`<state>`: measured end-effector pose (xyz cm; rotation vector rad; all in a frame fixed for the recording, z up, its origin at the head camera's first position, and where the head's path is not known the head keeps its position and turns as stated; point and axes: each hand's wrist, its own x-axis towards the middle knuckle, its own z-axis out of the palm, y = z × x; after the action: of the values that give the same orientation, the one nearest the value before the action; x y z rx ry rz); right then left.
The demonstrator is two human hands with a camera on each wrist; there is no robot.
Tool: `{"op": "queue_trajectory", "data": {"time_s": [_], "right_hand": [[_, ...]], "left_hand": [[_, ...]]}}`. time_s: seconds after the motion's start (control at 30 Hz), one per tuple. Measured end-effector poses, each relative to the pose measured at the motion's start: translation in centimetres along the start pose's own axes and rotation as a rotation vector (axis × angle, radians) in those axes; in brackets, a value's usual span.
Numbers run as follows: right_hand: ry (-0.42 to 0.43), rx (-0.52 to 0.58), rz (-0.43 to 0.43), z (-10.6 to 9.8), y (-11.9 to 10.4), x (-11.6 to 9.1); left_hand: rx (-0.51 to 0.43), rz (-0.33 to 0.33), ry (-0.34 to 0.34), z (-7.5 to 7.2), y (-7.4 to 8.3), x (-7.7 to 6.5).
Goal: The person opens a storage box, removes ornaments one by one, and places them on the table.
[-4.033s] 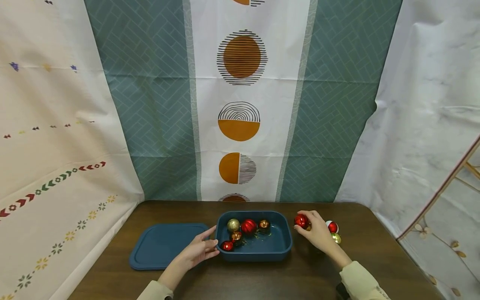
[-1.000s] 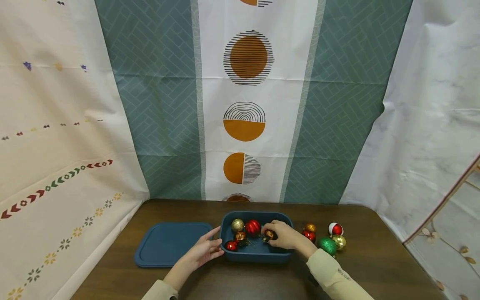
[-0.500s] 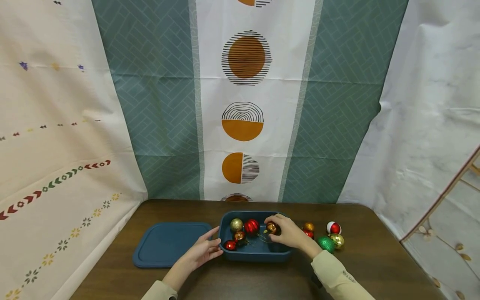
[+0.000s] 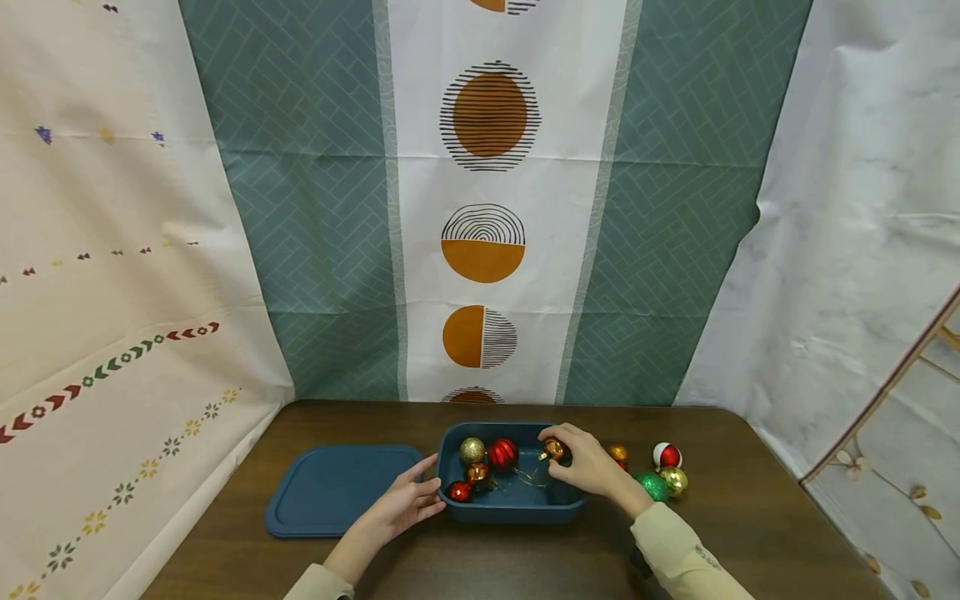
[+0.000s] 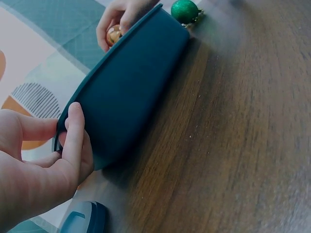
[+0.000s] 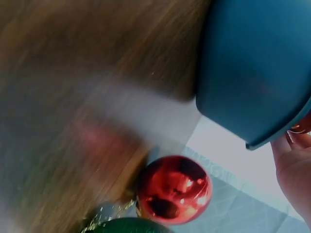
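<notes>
My right hand pinches a shiny copper Christmas bauble by its sides, over the right part of a blue rectangular box. The bauble's gold cap points left, with a thin gold string trailing from it. In the left wrist view the copper bauble shows above the box rim. At the box's left end my left hand grips the rim, thumb and fingers on either side of the wall. Inside lie a glittery gold bauble, a ridged red one, another copper one and a small red one.
Right of the box stand an orange-gold bauble, a red bauble partly hidden in the head view, a glittery green one, a gold one and a red-and-white one. A blue lid lies flat on the left.
Four seconds ago my right hand held a red bauble by the group on the right. Since then it has taken the copper bauble inside the box, raised it and shifted right. My left hand stays put.
</notes>
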<state>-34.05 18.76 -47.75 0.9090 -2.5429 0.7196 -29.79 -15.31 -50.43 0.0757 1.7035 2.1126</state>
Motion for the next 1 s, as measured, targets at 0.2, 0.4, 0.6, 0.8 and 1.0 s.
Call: {"op": "queue_trajectory", "data": {"time_s": [0.2,0.4,0.6,0.8,1.0], "right_hand": [[0.071,-0.017,-0.015,-0.7,0.8,-0.5],[0.079,0.013,0.007,-1.8,1.4,-0.9],[0.126,0.007,0.094,-2.9,2.4,-1.5],[0.184,-0.033,0.199,-3.7,3.9,-2.6],[0.176,-0.086,0.290,-4.5,5.4,-4.0]], "left_hand": [[-0.011,-0.007,-0.001,0.0,-0.1,0.0],[-0.016,-0.009,0.002,0.0,-0.1,-0.1],[-0.018,-0.006,-0.002,-0.1,-0.1,-0.1],[-0.010,-0.006,0.004,-0.1,0.0,0.1],[-0.008,-0.010,0.004,-0.1,-0.2,0.1]]}}
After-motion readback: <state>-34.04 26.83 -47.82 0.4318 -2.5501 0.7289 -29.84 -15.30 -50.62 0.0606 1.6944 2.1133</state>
